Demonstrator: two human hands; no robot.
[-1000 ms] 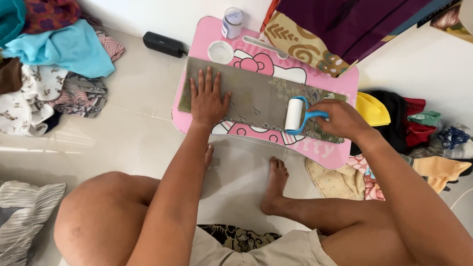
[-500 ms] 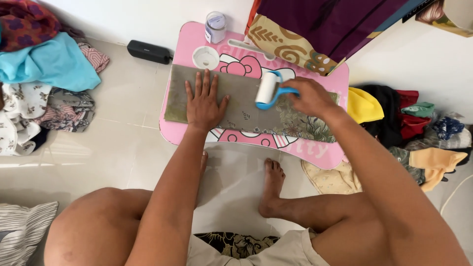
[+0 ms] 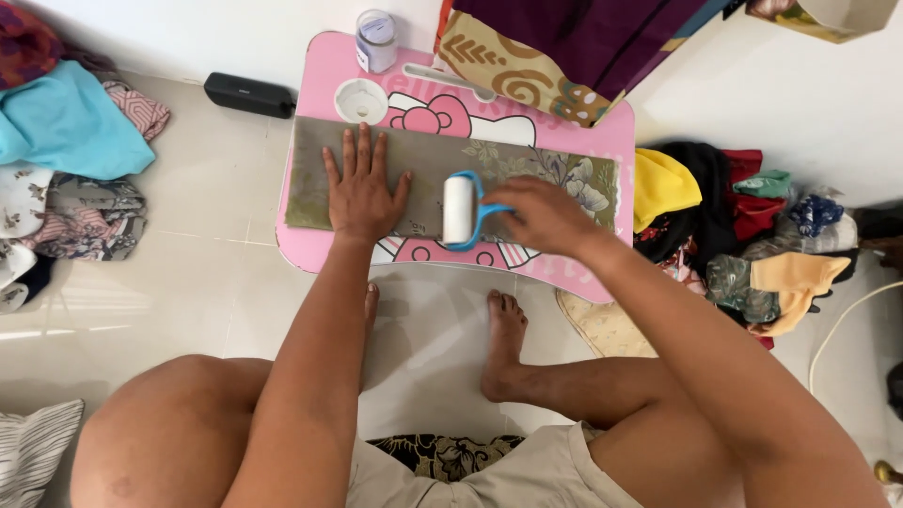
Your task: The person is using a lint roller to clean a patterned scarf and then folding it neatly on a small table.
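A folded olive cloth with a flower print (image 3: pixel 527 169) lies flat across a small pink lap table (image 3: pixel 616 122). My left hand (image 3: pixel 362 188) presses flat on the cloth's left half, fingers spread. My right hand (image 3: pixel 546 214) grips the blue handle of a lint roller (image 3: pixel 459 210), whose white roll rests on the middle of the cloth, just right of my left hand.
A white lid (image 3: pixel 360 101) and a small clear jar (image 3: pixel 376 40) stand at the table's far left corner. A black box (image 3: pixel 250 94) lies by the wall. Piles of clothes sit at left (image 3: pixel 66 141) and right (image 3: pixel 743 216). Patterned fabric (image 3: pixel 527 56) hangs over the table's far edge. My bare feet (image 3: pixel 503 339) rest under the table.
The lint roller has travelled leftward along the cloth, from its right part to the middle. My left hand has stayed flat on the cloth.
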